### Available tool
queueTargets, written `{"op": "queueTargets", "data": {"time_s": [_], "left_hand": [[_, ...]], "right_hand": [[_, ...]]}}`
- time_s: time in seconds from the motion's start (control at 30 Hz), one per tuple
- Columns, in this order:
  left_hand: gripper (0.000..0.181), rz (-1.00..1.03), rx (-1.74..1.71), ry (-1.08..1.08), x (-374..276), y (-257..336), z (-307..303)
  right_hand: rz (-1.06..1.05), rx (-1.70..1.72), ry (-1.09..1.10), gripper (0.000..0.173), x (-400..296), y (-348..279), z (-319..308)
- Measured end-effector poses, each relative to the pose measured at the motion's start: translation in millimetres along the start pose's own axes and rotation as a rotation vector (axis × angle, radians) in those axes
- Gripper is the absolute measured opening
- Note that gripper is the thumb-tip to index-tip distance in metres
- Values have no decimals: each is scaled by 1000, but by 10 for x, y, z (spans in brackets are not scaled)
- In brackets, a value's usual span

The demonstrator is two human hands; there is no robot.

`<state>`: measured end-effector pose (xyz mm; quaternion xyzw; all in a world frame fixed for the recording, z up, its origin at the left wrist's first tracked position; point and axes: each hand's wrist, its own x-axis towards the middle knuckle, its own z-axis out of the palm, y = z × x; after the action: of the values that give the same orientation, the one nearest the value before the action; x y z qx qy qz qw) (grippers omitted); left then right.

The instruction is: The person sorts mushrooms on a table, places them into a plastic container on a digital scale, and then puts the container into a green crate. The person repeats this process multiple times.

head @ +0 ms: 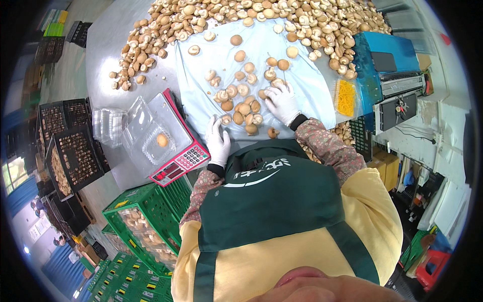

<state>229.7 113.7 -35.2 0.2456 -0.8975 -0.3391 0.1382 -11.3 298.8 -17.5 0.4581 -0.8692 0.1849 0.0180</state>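
My right hand [282, 104], in a white glove, reaches over the pale blue plastic sheet [309, 87]. Its fingertips touch a brown-capped mushroom [263, 94] and another mushroom [278, 82]; whether it grips either is hard to see. My left hand [218, 143], also gloved, rests at the sheet's near left with fingers apart, beside a small mushroom [226, 119]. Between the hands lies a loose cluster of mushrooms [245, 109]. Left of that hand, a red-framed digital scale [185, 158] carries an open clear plastic clamshell box [151, 141] with one mushroom [162, 140] inside.
A large mushroom heap [241, 11] lines the table's far side. Stacked clear boxes [108, 126] stand left of the scale. At right are a tub of yellow bands [345, 98] and a blue-covered machine [388, 53]. Green crates [143, 211] stand lower left.
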Motion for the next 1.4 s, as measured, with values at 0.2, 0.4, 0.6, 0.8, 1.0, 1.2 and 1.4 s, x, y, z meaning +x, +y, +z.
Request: {"op": "queueTargets", "data": {"time_s": [0.2, 0.4, 0.6, 0.8, 1.0, 1.2, 1.4], "left_hand": [[66, 77, -46, 106, 534, 205, -63], [64, 127, 244, -8, 904, 103, 67], [45, -74, -33, 182, 715, 39, -41], [29, -336, -364, 200, 203, 1, -277], [37, -430, -200, -75, -91, -12, -103], [45, -325, 116, -115, -46, 111, -41], [54, -56, 160, -62, 75, 42, -94]], "right_hand": [[-23, 74, 95, 25, 383, -77, 120], [-171, -156, -83, 31, 1114, -217, 514], [-67, 77, -3, 35, 1009, -197, 289], [-88, 240, -315, 34, -79, 173, -467], [-64, -149, -1024, 43, -705, 490, -1069], [-265, 229, -312, 37, -308, -220, -503], [-347, -28, -208, 43, 186, -311, 23]]}}
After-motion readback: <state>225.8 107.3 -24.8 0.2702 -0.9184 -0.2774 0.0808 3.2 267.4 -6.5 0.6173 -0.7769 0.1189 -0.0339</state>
